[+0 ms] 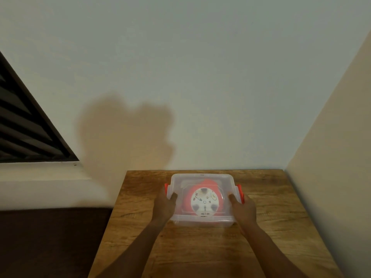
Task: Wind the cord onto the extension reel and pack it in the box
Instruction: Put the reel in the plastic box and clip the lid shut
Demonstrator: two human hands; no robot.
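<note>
1. Step in hand: final packing. The red extension reel point(202, 200) lies flat inside the clear box point(201, 218), lid on; no loose cord visible.
2. Left hand point(165, 205) and right hand point(244, 207) each grip a side of the box, thumbs on the lid, beside the orange latches point(240, 192).
3. Next move, judged: snapping both latches shut.
4. The box sits toward the far edge of the wooden tabletop point(271, 217), with plain walls behind and right of it and a dark louvred window point(26, 127) far left.

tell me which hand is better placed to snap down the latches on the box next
Neither wins: each suits its own side. The left hand grips the box beside the left red latch; the right hand sits by the right latch. The reel is already under the lid.
</note>
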